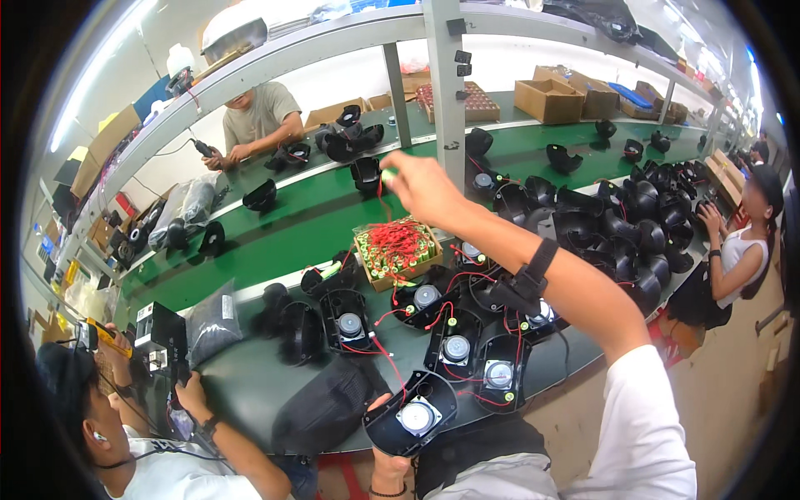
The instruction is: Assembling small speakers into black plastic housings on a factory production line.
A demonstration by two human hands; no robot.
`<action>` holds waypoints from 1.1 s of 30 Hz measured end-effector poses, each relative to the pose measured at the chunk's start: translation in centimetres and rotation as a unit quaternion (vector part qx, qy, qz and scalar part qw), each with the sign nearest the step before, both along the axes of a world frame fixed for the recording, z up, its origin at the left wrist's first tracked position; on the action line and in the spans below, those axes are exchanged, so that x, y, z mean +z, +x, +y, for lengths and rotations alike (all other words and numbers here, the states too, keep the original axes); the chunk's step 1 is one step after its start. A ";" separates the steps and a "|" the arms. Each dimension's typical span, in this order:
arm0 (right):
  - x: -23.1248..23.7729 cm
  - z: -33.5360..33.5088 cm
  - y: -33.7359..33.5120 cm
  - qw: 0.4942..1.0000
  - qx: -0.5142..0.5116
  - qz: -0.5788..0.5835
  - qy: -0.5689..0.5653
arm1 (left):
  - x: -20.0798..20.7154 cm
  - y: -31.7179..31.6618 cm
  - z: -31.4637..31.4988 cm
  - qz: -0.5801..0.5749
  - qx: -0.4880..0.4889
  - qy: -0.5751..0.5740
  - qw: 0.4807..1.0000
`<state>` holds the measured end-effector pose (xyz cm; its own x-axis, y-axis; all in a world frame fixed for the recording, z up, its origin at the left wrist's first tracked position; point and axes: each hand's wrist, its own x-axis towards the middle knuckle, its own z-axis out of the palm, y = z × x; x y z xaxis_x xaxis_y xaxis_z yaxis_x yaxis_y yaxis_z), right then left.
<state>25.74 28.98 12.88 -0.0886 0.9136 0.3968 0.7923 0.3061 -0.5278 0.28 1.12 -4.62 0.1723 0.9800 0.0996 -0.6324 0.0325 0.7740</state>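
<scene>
At the near edge of the bench my left hand (388,465) is closed round a black plastic housing (383,432) with a silver round speaker (417,416) set in it. A red wire runs from this housing up across the bench. My right hand (421,185) is raised above the green belt, its fingers pinched on a small green battery cell (387,175) with a red wire trailing below. Under that arm stands an open carton (382,284) packed with green cells and a tangle of red wires (395,243).
Several speaker housings (455,349) with red wires lie beyond my left hand. Black shells pile up on the right (642,217); more ride the green belt (308,200). A metal post (444,92) rises behind my right hand. Co-workers sit left, right and across.
</scene>
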 end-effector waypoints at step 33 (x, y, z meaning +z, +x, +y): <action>-6.0 -30.2 -1.8 0.865 0.243 0.438 -0.002 | 4.2 2.9 0.7 -0.047 -0.181 -0.124 0.975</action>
<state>23.93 -1.20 6.90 -0.1297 0.8540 0.5038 -0.1350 0.4882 -0.8622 3.21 1.86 -0.40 0.5127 0.8527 -0.0997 -0.6125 0.4447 0.6535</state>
